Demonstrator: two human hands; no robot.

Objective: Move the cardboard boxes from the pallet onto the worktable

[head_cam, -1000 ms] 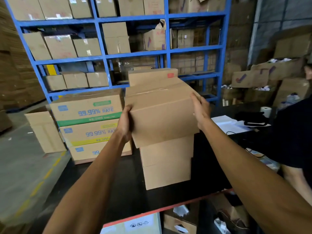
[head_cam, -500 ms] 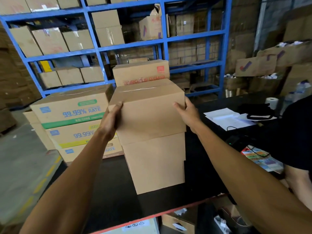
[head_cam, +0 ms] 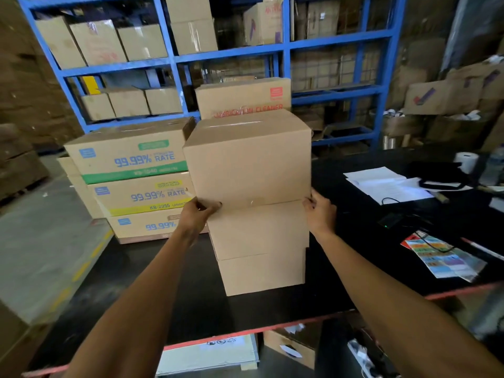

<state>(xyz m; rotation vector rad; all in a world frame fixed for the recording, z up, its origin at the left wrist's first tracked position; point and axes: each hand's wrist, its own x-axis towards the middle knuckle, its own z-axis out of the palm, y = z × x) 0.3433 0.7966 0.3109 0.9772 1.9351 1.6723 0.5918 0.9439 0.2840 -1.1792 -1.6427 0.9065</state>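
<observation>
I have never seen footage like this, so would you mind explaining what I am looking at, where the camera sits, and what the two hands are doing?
There is no machine here: a person wears one wide-angle camera on the head, looking forward and down, so both bare arms reach in from below. The left hand and right hand touch the bottom corners of the top plain box, which sits on a stack of plain boxes on the black worktable. Whether the fingers are gripping or just steadying it is hard to tell. To the left stand three printed boxes marked 99.99% RATE. To the right lie white papers, a black cable and colourful leaflets. Blue shelving with more cartons stands behind.
</observation>
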